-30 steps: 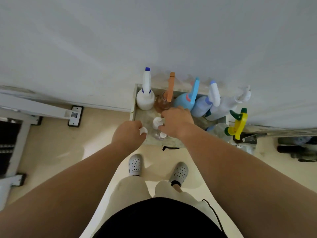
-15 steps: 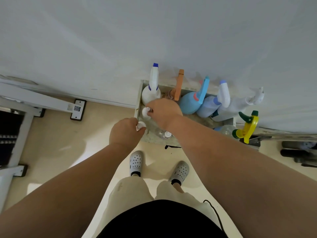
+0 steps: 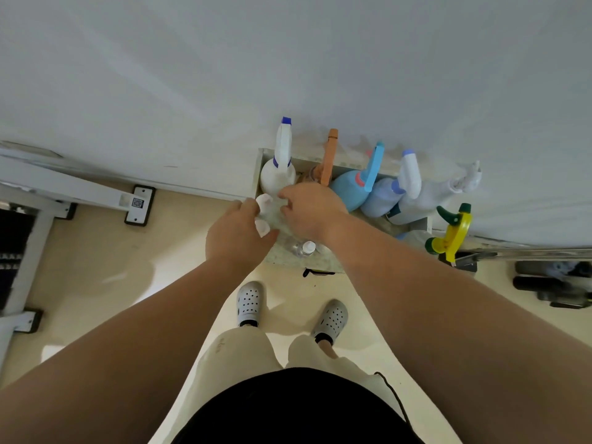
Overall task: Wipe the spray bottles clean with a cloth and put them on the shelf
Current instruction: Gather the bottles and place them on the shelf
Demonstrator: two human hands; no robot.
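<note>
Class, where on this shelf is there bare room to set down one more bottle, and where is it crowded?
Bare room: the shelf front, around the small clear bottle. Crowded: the back row, white bottle to teal bottle, and the right end.

Looking down at a shelf [image 3: 261, 165] against a white wall [image 3: 288, 59]. Left hand [image 3: 238, 233] closed around a bit of white cloth [image 3: 262, 227]. Right hand [image 3: 309, 211] just beside it, fingers curled on a small clear bottle with white cap [image 3: 265, 203]; grip partly hidden. Row at the back: white spray bottle with blue tip [image 3: 278, 174], orange-trigger bottle [image 3: 328, 161], light blue bottle [image 3: 350, 189], pale blue bottle [image 3: 382, 197], white bottle [image 3: 426, 197]. Yellow-green sprayer [image 3: 453, 233] off the right end. Another clear capped bottle [image 3: 306, 248] near the front edge. Grey clogs [image 3: 250, 299] on beige floor [image 3: 96, 267].
</note>
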